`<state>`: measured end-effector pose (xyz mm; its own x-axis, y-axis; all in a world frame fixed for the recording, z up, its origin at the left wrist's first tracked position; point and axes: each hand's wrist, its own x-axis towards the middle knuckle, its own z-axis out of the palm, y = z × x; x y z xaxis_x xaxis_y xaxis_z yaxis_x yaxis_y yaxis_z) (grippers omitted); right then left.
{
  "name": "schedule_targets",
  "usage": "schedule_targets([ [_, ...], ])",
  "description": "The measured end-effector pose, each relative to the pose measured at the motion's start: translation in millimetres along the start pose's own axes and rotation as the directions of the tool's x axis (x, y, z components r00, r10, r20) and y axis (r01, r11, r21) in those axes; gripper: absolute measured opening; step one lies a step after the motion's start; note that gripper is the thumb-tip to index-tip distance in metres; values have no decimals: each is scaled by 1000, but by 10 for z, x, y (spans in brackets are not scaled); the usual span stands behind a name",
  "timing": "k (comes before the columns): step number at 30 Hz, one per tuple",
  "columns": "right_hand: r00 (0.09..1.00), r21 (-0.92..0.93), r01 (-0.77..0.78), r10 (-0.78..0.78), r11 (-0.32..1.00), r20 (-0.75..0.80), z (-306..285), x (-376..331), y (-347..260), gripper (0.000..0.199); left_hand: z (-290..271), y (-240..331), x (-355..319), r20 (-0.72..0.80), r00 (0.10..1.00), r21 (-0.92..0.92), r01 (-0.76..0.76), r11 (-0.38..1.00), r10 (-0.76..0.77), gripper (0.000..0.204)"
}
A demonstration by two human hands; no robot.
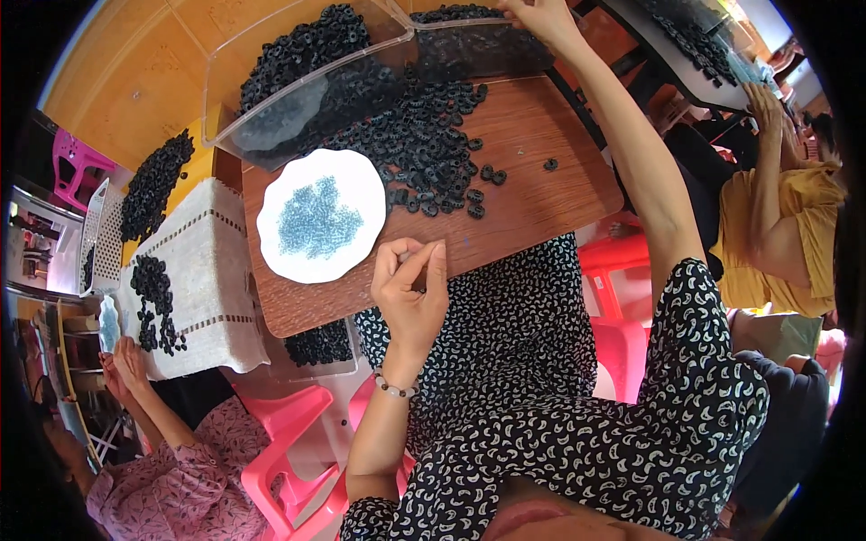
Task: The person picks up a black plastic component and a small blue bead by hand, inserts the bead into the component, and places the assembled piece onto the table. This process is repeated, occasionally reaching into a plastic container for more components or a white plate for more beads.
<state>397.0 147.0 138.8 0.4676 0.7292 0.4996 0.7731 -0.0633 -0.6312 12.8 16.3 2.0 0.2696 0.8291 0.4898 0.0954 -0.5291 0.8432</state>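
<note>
My left hand [412, 290] is closed in a pinch in front of the near edge of a brown wood-look table [541, 117]. Whatever is between its fingertips is too small to make out. Beside it, a white scalloped plate [275, 252] holds many tiny blue-grey pieces [317, 219]. Beyond lies a heap of small black ring-shaped parts [433, 144], a few of them loose on the right. My right hand [538, 18] reaches far out over the rim of a clear plastic bin [483, 50]. Its fingers are curled together, partly cut off by the picture's edge.
Another clear bin [311, 86] at the far left is full of black parts. A co-worker's hands [126, 362] are at a cloth-covered table [212, 270] on the left. Another person's hands [767, 108] show at the right. Pink plastic chairs [289, 433] stand below the tables.
</note>
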Motion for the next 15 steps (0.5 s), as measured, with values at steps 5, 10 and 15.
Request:
schedule_targets([
  [5,930,79,362,-366,929,36,171,-749,-35,30,-12,-2,2,2,1000,20,-2,1000,2,10],
  [10,855,267,278,-364,923,369,234,-1764,-341,14,0,-8,-4,30,1000,36,-3,999,2,10],
  [15,839,252,275,-360,928,409,166,-2225,-353,15,23,32,-5,81,993,13,90,996,-91,10],
])
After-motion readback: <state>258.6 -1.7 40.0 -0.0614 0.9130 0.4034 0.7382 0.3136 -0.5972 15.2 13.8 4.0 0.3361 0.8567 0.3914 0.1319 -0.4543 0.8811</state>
